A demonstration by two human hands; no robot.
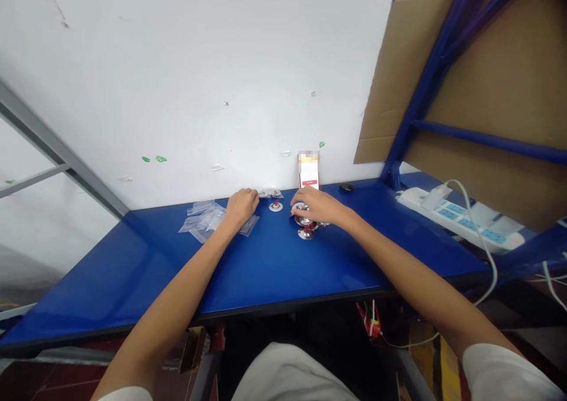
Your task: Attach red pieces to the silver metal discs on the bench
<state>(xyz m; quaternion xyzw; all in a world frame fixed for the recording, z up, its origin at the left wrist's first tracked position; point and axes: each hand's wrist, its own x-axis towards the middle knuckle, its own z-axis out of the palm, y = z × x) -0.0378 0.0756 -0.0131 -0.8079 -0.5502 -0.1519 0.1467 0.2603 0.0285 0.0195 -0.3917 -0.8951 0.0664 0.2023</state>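
Note:
My left hand is near the back of the blue table, fingers curled and closed at the left end of a small clear plastic bag with small pieces inside. Just right of it lies a round metal disc with a red upright centre piece. My right hand reaches over a cluster of shiny metal discs with red parts. Its fingers are bent and closed around one disc at the top of the cluster. The palm hides part of the cluster.
Several flat clear plastic bags lie by my left forearm. A phone with a lit screen leans on the white wall. Behind my right hand sits a black round lid. A white power strip with a cable is at the right.

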